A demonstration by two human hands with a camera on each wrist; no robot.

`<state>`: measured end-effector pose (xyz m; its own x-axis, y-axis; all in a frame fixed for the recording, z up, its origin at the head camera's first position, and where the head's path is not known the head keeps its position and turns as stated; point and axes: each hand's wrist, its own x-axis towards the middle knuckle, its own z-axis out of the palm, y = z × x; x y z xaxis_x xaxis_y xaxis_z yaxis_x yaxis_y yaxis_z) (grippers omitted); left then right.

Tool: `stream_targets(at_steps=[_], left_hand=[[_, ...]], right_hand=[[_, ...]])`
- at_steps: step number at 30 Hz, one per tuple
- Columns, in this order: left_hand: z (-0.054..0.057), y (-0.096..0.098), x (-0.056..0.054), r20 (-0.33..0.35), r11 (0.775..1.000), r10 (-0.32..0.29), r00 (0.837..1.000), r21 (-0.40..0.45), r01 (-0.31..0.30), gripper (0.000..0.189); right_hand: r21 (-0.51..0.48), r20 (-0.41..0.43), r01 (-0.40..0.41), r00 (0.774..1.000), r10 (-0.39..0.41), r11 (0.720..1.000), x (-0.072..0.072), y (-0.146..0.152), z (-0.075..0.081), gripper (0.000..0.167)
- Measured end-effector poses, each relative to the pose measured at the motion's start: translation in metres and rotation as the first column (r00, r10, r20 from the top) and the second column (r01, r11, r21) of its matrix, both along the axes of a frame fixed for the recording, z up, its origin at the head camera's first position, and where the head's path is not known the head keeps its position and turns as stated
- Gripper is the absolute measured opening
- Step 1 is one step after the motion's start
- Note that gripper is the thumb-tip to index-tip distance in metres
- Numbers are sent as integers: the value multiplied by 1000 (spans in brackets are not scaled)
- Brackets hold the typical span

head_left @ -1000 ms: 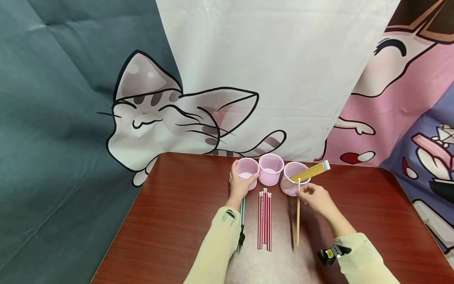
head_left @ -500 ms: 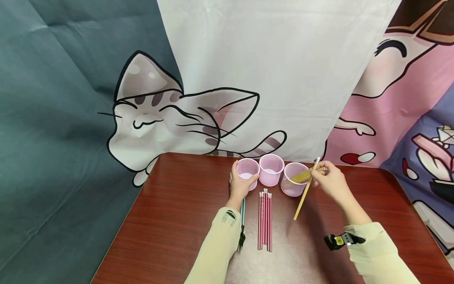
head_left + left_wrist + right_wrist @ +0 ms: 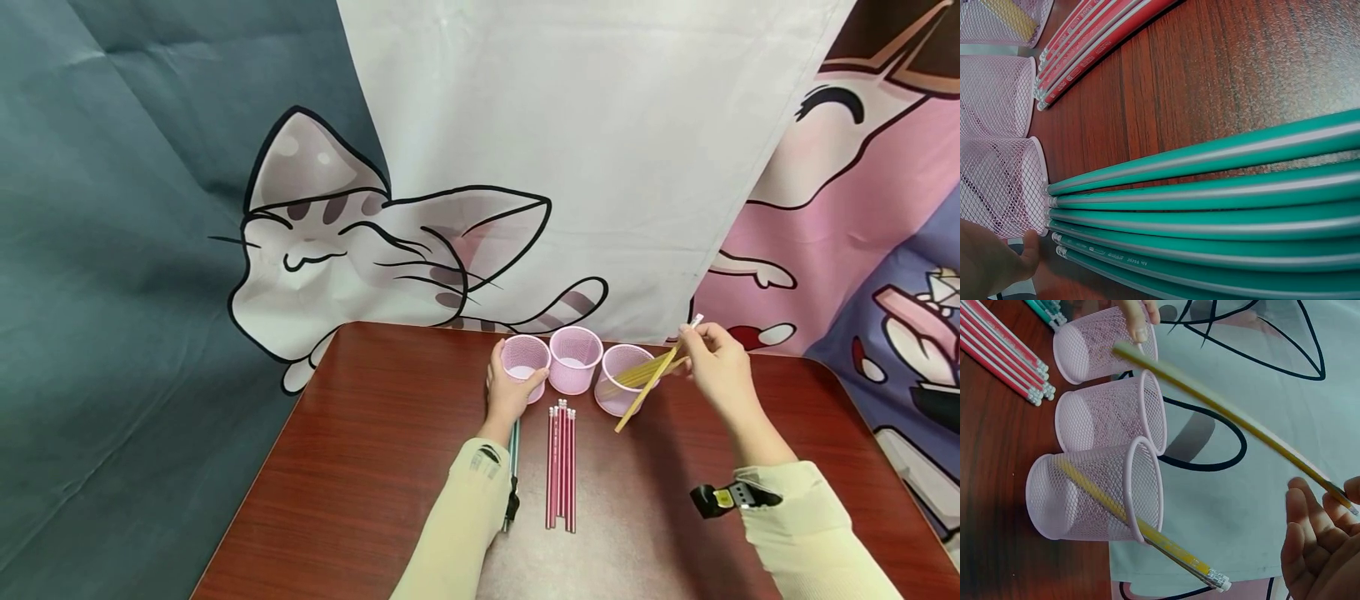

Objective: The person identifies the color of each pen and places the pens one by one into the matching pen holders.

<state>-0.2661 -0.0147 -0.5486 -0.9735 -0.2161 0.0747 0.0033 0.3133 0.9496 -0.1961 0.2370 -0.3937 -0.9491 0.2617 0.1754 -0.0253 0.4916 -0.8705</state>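
Raised the slim yellow wooden pencil (image 3: 1235, 422) higher and at more of a slant since half a second ago, pinching it near its white eraser between thumb and fingers of the right hand (image 3: 718, 367). Holding it in the air, eraser end up, across the front of the rightmost round pink mesh cup (image 3: 615, 402) in the head view. Keeping the left hand (image 3: 510, 392) in place, curled round the leftmost round pink mesh cup (image 3: 526, 348). Have a bundle of yellow pencils (image 3: 1169, 540) leaning out over the rightmost cup's rim, and the middle round pink mesh cup (image 3: 572, 379) upright between the two. Can see silver-striped red pencils (image 3: 561, 475) and silver-striped green pencils (image 3: 1210, 187) lying on the reddish-brown wood-grain table (image 3: 375, 450), eraser ends towards the cups.
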Motion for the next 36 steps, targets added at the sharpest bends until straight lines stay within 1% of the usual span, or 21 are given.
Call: stream_targets(at_steps=[2, 6, 10, 13, 14, 17, 19, 20, 24, 27, 30, 32, 36], left_hand=[[0, 0, 0, 5, 1000, -1, 1000, -5, 1, 93], [-1, 0, 0, 6, 1000, 2, 1000, -14, -2, 93], [-1, 0, -1, 2, 1000, 1, 1000, -15, -1, 93], [-1, 0, 0, 3, 1000, 1, 1000, -15, -1, 93], [-1, 0, 0, 2, 1000, 1, 1000, -16, -1, 93], [-1, 0, 0, -1, 1000, 2, 1000, -17, -2, 93], [-1, 0, 0, -4, 1000, 1, 1000, -18, -2, 93], [-1, 0, 0, -4, 1000, 1, 1000, -18, -1, 93], [-1, 0, -1, -5, 1000, 0, 1000, -16, -1, 93], [-1, 0, -1, -12, 1000, -1, 1000, -11, 1, 93], [-1, 0, -1, -16, 1000, -4, 1000, -9, 4, 93], [-1, 0, -1, -18, 1000, -4, 1000, -9, 4, 93], [-1, 0, -1, -24, 1000, -2, 1000, -12, 1, 93]], right_hand=[[-28, -19, 20, 1000, -20, 999, -1, 1, 1, 32], [-108, -52, 52, 997, -58, 993, -2, 2, 3, 22], [-208, -76, 97, 990, -115, 973, -6, 5, 3, 15], [-299, -89, 132, 982, -166, 945, -9, 7, 1, 12], [-341, -94, 135, 980, -177, 930, -10, 8, 1, 12], [-423, -102, 147, 973, -208, 894, -11, 10, -1, 10], [-437, -102, 158, 969, -224, 885, -12, 11, -3, 9], [-428, -101, 167, 968, -231, 888, -11, 11, -3, 9], [-281, -79, 217, 966, -248, 935, -10, 12, -8, 9], [-188, -59, 221, 970, -235, 957, -9, 13, -15, 9], [-168, -53, 203, 975, -214, 965, -8, 12, -22, 10], [-176, -50, 187, 979, -198, 967, -8, 12, -27, 13], [-183, -35, 206, 976, -216, 961, -9, 10, -39, 10]])
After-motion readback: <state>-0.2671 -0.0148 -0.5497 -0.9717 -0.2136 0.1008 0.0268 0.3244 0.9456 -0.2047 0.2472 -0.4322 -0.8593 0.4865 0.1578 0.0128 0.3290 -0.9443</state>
